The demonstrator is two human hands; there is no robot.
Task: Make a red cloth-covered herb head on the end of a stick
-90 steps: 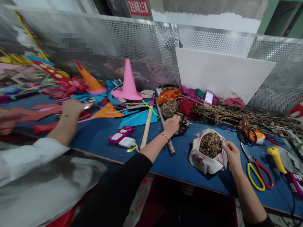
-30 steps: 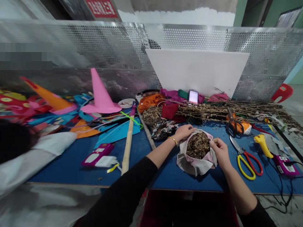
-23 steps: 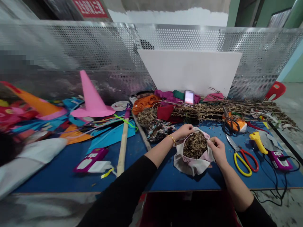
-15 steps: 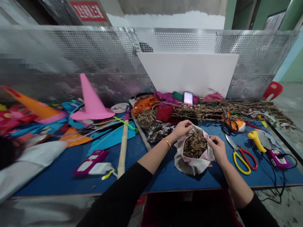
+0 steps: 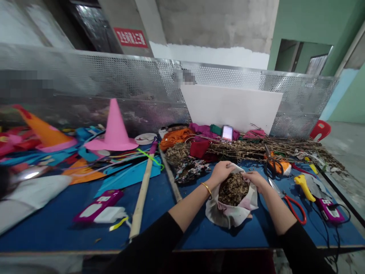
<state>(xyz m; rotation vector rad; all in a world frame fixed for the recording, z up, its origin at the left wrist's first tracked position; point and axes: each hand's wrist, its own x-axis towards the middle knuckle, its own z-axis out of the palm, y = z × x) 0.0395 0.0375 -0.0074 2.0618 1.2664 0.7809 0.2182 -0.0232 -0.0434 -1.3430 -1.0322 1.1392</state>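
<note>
A pale white-and-pink cloth point(image 5: 228, 217) lies gathered like an open pouch around a mound of dried, crumbled plant matter point(image 5: 233, 189). At the cloth's far left edge my left hand point(image 5: 221, 173) is closed on the fabric, a gold bangle at its wrist. My right hand point(image 5: 254, 180) pinches the far right part of the same rim, fingers bent over it. Just right of that forearm lie scissors with a red handle point(image 5: 296, 209), partly covered by the arm. Dark-handled scissors point(image 5: 274, 167) rest farther back.
Dried stalks point(image 5: 245, 149) and coloured fabrics point(image 5: 178, 137) line the back of the blue table point(image 5: 196, 238). A wooden stick point(image 5: 142, 194), pink cone hat point(image 5: 114, 127) and purple power strip point(image 5: 99, 205) are left. A yellow-handled tool point(image 5: 304, 187) sits right. Another person's pale sleeve point(image 5: 37, 194) reaches in at left.
My right hand has moved from the cloth's right side to its far rim, nearer my left hand. My left hand keeps its hold. The camera view has tilted upward.
</note>
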